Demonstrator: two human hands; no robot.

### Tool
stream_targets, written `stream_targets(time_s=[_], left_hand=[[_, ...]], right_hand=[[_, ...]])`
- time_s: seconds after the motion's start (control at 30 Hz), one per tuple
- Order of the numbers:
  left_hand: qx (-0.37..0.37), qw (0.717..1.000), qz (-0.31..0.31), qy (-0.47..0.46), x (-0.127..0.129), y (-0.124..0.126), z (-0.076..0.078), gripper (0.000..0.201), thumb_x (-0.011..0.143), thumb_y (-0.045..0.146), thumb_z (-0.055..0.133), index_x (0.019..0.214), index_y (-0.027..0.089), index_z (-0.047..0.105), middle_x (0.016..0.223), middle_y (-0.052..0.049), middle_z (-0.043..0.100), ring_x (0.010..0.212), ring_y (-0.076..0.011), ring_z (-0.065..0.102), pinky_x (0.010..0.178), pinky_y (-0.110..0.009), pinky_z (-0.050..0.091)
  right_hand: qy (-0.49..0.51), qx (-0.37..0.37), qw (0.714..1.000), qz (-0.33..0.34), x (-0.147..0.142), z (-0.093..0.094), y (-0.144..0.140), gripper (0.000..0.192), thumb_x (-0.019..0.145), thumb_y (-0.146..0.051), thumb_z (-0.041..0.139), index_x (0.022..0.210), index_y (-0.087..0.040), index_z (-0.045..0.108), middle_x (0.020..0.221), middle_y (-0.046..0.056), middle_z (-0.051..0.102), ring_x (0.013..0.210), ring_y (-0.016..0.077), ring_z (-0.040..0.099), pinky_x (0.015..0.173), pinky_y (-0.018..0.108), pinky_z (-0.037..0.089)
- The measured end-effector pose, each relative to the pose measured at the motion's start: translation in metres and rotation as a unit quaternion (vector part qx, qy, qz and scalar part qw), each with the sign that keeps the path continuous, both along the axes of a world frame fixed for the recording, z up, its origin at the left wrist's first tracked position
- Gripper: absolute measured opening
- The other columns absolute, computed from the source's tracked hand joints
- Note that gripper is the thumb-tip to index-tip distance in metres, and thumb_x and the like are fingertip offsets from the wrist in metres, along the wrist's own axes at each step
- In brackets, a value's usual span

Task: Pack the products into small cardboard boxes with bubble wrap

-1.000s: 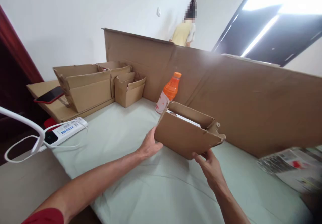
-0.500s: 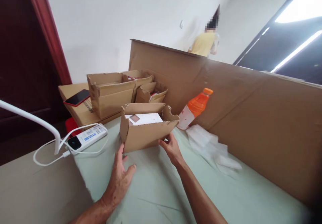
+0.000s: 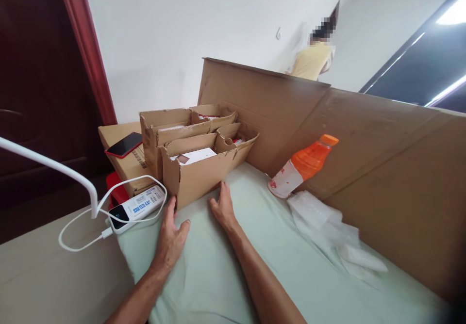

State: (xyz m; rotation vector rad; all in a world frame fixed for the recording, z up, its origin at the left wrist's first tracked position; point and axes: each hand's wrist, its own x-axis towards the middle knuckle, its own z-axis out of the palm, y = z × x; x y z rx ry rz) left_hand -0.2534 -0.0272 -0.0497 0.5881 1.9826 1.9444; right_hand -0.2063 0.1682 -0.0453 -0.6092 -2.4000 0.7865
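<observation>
Left hand [image 3: 171, 234] rests flat on the pale green cloth [image 3: 233, 266], fingers spread and holding nothing, its fingertips touching the lower left corner of the open cardboard box [image 3: 198, 173]. Right hand [image 3: 222, 206] likewise lies open and empty, fingertips against the base of the box's front wall. The box stands upright at the cloth's far left edge, just in front of a cluster of similar open cartons [image 3: 174, 122], and holds a white card-like item [image 3: 192, 155]. To its left lies a white power strip [image 3: 136, 207] with a looping cable; a red-cased phone [image 3: 124, 144] rests on a flat carton behind. An orange bottle [image 3: 304, 165] leans against the tall cardboard sheet [image 3: 327, 135], with crumpled white wrapping [image 3: 327, 227] beside it. A person in a yellow top [image 3: 313, 59] stands beyond the sheet.

Judgement: seating the box squarely appears to be the step in hand. Even pressure low on both front corners should keep it from tipping or skewing; the left fingers should stay clear of the cable, and the torn rim is best left unloaded.
</observation>
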Motion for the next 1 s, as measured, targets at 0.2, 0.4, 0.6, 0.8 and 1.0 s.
stream_targets(time_s=[0.2, 0.4, 0.6, 0.8, 1.0], left_hand=[[-0.012, 1.000, 0.007, -0.015, 0.024, -0.018, -0.004, 0.067, 0.086, 0.029, 0.055, 0.149, 0.019, 0.034, 0.154, -0.018, 0.043, 0.142, -0.0311, 0.044, 0.114, -0.050, 0.041], [-0.069, 0.989, -0.080, 0.106, 0.069, -0.054, -0.016, 0.050, 0.079, 0.038, 0.058, 0.125, 0.020, 0.065, 0.140, -0.014, 0.060, 0.131, -0.0322, 0.057, 0.112, -0.051, 0.045], [-0.127, 0.948, -0.229, 0.182, 0.098, -0.067, -0.004, 0.044, 0.075, 0.052, 0.058, 0.104, 0.024, 0.076, 0.125, -0.011, 0.070, 0.118, -0.0332, 0.065, 0.086, -0.044, 0.062], [-0.155, 0.867, -0.368, 0.297, 0.119, 0.006, 0.006, 0.049, 0.077, 0.057, 0.055, 0.111, 0.028, 0.073, 0.134, -0.009, 0.065, 0.119, -0.0319, 0.064, 0.062, -0.034, 0.062], [-0.148, 0.764, -0.384, 0.498, 0.177, 0.085, -0.002, 0.054, 0.086, 0.050, 0.040, 0.119, 0.017, 0.067, 0.141, -0.018, 0.057, 0.128, -0.0345, 0.056, 0.105, -0.050, 0.048]], right_hand=[[-0.124, 0.087, 0.988, 0.037, 0.035, 0.011, -0.042, 0.044, 0.092, -0.020, 0.046, 0.133, -0.016, 0.060, 0.147, 0.017, 0.053, 0.142, 0.0308, 0.041, 0.119, 0.054, 0.029], [-0.186, 0.136, 0.971, 0.063, 0.106, 0.018, -0.091, 0.046, 0.097, -0.030, 0.050, 0.142, -0.019, 0.053, 0.154, 0.014, 0.047, 0.144, 0.0316, 0.039, 0.118, 0.053, 0.031], [-0.206, 0.181, 0.958, 0.087, 0.225, 0.028, -0.152, 0.053, 0.100, -0.047, 0.048, 0.147, -0.023, 0.043, 0.155, 0.010, 0.046, 0.143, 0.0263, 0.038, 0.119, 0.045, 0.029], [-0.223, 0.300, 0.927, 0.030, 0.312, 0.018, -0.205, 0.043, 0.103, -0.050, 0.040, 0.138, -0.028, 0.052, 0.151, 0.002, 0.052, 0.138, 0.0209, 0.043, 0.115, 0.037, 0.037], [-0.223, 0.317, 0.922, 0.027, 0.332, -0.016, -0.216, 0.029, 0.106, -0.039, 0.042, 0.129, -0.040, 0.059, 0.150, -0.012, 0.053, 0.142, 0.0114, 0.041, 0.110, 0.028, 0.040]])
